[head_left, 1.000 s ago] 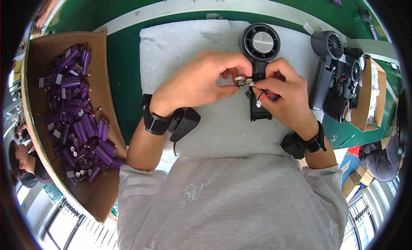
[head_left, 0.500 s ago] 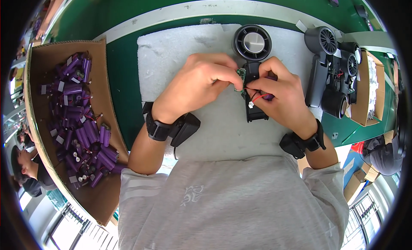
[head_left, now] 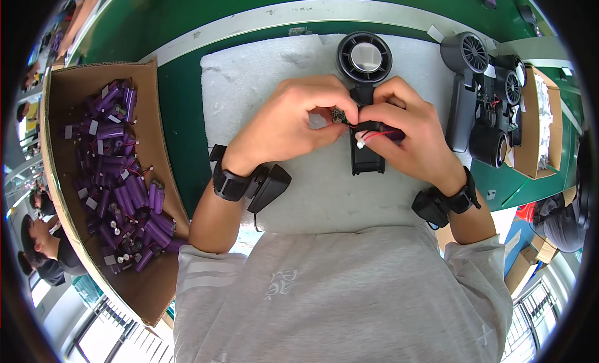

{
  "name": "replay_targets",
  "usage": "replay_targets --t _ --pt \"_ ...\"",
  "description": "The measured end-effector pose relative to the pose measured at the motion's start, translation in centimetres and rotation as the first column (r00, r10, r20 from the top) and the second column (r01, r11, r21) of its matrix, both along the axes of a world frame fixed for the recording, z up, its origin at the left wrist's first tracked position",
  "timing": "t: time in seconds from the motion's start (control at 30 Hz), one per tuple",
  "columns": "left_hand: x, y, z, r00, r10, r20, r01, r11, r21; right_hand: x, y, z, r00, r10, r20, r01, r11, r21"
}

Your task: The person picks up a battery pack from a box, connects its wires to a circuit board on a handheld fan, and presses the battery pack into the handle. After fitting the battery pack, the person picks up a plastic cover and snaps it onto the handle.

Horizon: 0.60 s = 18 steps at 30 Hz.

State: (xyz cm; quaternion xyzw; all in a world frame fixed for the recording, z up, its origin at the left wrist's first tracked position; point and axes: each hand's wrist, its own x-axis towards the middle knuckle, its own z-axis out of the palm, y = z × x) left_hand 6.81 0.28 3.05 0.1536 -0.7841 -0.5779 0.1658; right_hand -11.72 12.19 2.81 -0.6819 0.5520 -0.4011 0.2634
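A black handheld fan with a round silver-centred head (head_left: 365, 57) lies on a white foam sheet, its open handle (head_left: 368, 164) pointing toward me. Over that handle my two hands nearly meet. My left hand (head_left: 290, 120) pinches a small green circuit board (head_left: 339, 116) between thumb and fingers. Curled in my right hand (head_left: 415, 135) is a purple battery (head_left: 395, 135), mostly hidden by the fingers. Red and black wires run out from it to a white plug (head_left: 360, 143) that hangs over the handle. The right fingertips are close to the board.
On the left stands a cardboard box (head_left: 163, 132) of purple batteries with wires. Several black fan bodies (head_left: 465, 54) are piled at the right, beside a smaller carton (head_left: 529, 138) with white items. The foam sheet (head_left: 240, 82) rests on a green table (head_left: 181, 107). Other people are at far left.
The circuit board has tilted in my left fingers, and my hands have drawn closer together. The white plug has risen slightly leftward. The fan sits a little further up and left in the view.
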Motion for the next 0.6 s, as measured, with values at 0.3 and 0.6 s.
replay_targets --t 0.3,0.6 --pt "0.24 0.30 -0.40 0.996 -0.037 -0.080 0.049 0.988 0.149 -0.16 -0.01 -0.19 1.000 0.005 0.017 -0.005 1.000 -0.026" --pt "0.45 0.06 -0.30 0.999 -0.029 -0.029 0.033 0.984 0.176 -0.13 0.21 -0.21 0.993 0.042 -0.110 -0.044 0.999 -0.016"
